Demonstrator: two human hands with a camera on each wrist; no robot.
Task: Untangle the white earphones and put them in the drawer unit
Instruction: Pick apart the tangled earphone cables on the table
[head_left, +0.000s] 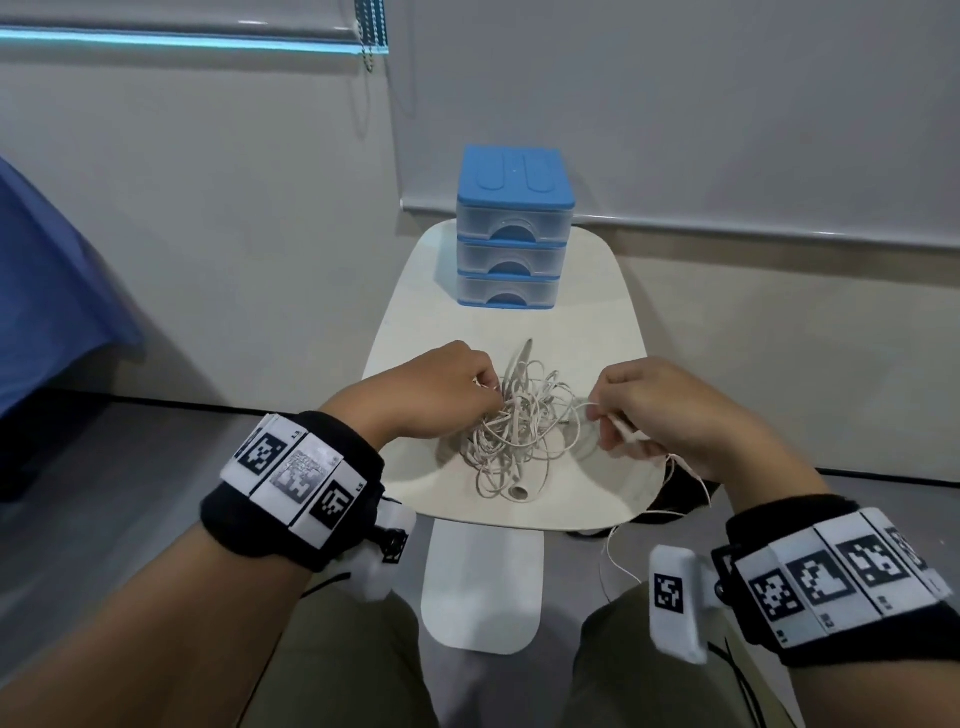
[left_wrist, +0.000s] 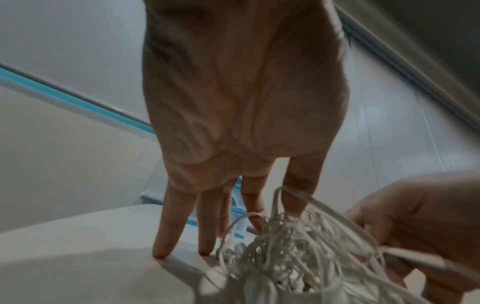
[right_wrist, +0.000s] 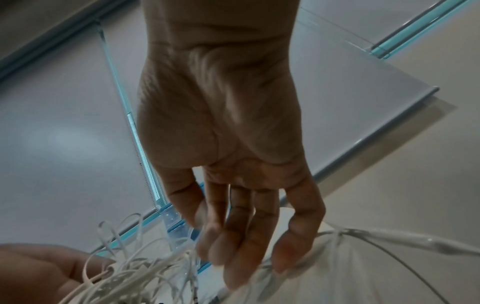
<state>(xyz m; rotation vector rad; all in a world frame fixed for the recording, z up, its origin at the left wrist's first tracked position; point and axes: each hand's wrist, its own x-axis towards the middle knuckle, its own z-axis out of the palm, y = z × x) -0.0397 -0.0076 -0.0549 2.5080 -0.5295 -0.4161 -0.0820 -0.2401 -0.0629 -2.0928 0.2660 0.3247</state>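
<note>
One white table (head_left: 597, 291), grey floor (head_left: 130, 467), pale walls (head_left: 208, 182).

Pale walls with lowered roller blinds (head_left: 727, 104), a grey floor (head_left: 130, 467), and a small white table (head_left: 597, 312).

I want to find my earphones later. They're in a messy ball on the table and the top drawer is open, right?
Not quite. The earphones are a messy ball on the table, but the top drawer is closed, like the two below it. The head view shows this.

Earphones (head_left: 517, 426) on table (head_left: 415, 291), before drawer unit (head_left: 511, 228), between hands.
</note>
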